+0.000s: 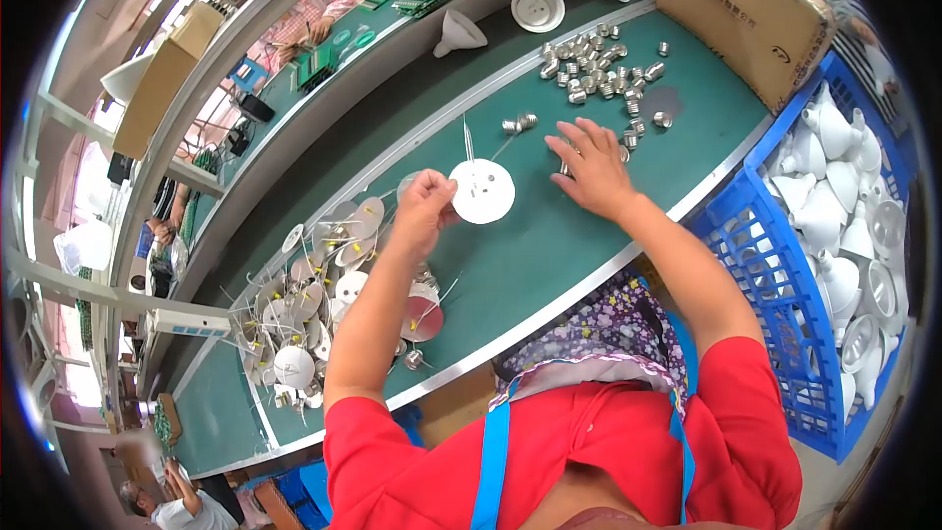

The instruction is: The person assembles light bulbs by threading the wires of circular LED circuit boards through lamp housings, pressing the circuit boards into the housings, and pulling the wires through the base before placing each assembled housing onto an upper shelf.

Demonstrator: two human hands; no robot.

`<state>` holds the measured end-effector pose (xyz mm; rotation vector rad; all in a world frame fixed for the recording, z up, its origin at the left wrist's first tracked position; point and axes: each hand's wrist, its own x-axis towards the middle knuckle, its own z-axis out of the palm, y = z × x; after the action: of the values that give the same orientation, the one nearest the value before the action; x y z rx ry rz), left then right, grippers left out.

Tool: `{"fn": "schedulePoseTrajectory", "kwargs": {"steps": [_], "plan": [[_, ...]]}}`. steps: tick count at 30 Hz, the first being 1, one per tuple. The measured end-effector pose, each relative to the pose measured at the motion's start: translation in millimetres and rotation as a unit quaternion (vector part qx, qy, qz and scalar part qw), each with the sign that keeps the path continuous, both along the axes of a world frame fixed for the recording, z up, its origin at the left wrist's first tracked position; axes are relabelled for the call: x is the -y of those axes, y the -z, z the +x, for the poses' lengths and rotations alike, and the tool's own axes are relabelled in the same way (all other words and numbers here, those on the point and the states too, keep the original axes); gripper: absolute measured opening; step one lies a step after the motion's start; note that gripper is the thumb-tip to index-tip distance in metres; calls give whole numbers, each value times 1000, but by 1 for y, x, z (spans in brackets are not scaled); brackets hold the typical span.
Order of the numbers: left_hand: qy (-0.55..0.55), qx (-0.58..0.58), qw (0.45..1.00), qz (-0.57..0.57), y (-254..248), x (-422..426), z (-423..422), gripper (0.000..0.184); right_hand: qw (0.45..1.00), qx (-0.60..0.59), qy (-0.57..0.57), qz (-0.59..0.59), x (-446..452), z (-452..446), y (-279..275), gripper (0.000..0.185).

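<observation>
My left hand (428,208) pinches the edge of a white round lamp board (483,191) with small dark parts on its face. Thin wires stick up from it. My right hand (595,169) reaches over the green table, fingers spread and palm down. A metal screw cap lies partly hidden by its fingertips. Beyond that hand, many loose silver screw caps (601,64) are scattered. Two more caps (520,124) lie between my hands. To the left, a pile of round lamp boards with wires (324,285) covers the table.
A blue basket (785,304) at right holds white lamp housings (844,186). A cardboard box (746,15) stands at the table's far right. White housings (538,8) sit along the conveyor behind. Other people work across the line and at lower left.
</observation>
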<state>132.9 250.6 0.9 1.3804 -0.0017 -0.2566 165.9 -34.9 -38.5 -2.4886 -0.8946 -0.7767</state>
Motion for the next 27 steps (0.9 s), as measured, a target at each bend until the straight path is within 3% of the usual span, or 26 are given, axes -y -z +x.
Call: {"fn": "schedulePoseTrajectory", "kwargs": {"steps": [2, 5, 8, 11, 13, 14, 15, 17, 18, 19, 21, 23, 25, 27], "plan": [[-17, -20, 1000, 10, 5, 21, 0, 14, 994, 0, -58, 95, -6, -18, -17, 58], [32, -33, 999, 16, 22, 42, 1, 13, 979, -119, -137, 87, -23, -49, -32, 62], [89, -17, 995, 33, 24, 57, -3, 10, 952, -276, -127, 35, -22, -45, -31, 63], [50, -38, 997, 39, 20, 65, -11, 13, 958, -275, -79, 18, -14, -50, -31, 60], [21, -45, 997, 64, 20, 59, -10, 12, 922, -342, -49, 175, -7, -54, -34, 56], [-8, -39, 995, 89, 20, 57, -12, 12, 893, -372, -34, 251, -1, -55, -34, 54], [-5, -29, 989, 142, 23, 52, -12, 12, 823, -398, -75, 397, 5, -46, -9, 45], [3, -8, 968, 249, 32, 37, -7, 11, 562, -539, -125, 615, 29, -47, -19, 45], [9, 32, 895, 446, 21, 37, -9, 17, 541, -547, -135, 625, 38, -52, -23, 46], [-28, 181, 845, 503, 12, 42, -15, 24, 520, -553, -146, 634, 46, -56, -28, 48], [-99, 454, 677, 571, -5, 60, -32, 39, 500, -557, -156, 645, 54, -63, -29, 49], [-13, 499, 685, 531, -24, 93, -48, 52, 501, -557, -158, 644, 56, -70, -28, 48], [20, 534, 656, 533, -32, 126, -59, 50, 513, -569, -164, 621, 53, -81, -36, 46], [53, 544, 669, 504, -21, 147, -58, 45, 525, -573, -168, 607, 53, -93, -35, 44]]}}
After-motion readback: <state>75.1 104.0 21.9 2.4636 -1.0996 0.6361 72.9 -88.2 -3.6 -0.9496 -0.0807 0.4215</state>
